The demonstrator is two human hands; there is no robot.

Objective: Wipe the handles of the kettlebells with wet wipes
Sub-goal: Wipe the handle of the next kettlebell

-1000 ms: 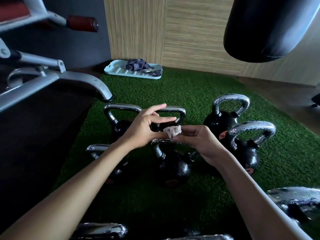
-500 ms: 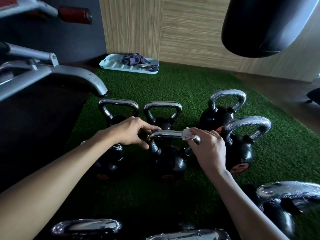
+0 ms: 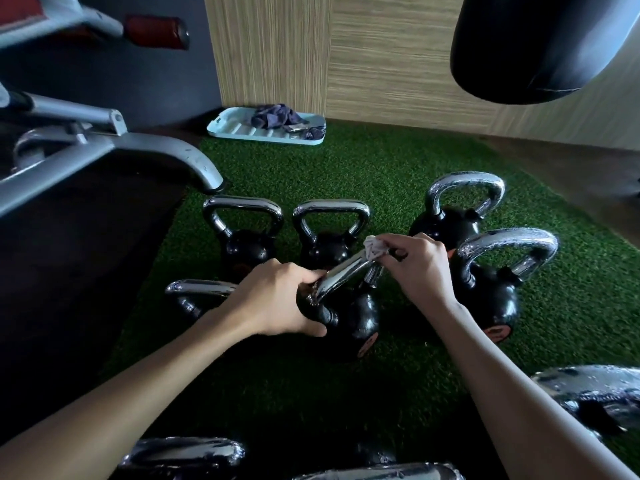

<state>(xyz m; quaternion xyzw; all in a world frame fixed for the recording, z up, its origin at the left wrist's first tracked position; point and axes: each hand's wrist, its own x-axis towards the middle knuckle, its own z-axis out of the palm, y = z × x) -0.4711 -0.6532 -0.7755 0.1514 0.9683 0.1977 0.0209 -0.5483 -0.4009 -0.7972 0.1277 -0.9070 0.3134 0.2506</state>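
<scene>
Chrome handle of the centre-frame kettlebell slants from lower left to upper right between both hands, left hand gripping its lower end, right hand pinching the wet wipe onto its upper end.

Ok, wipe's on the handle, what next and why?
Probably slide the wipe along the handle toward the left hand: the right hand pinches it at the handle's far end, the chrome between the hands is uncovered, and the left hand grips the near end.
</scene>
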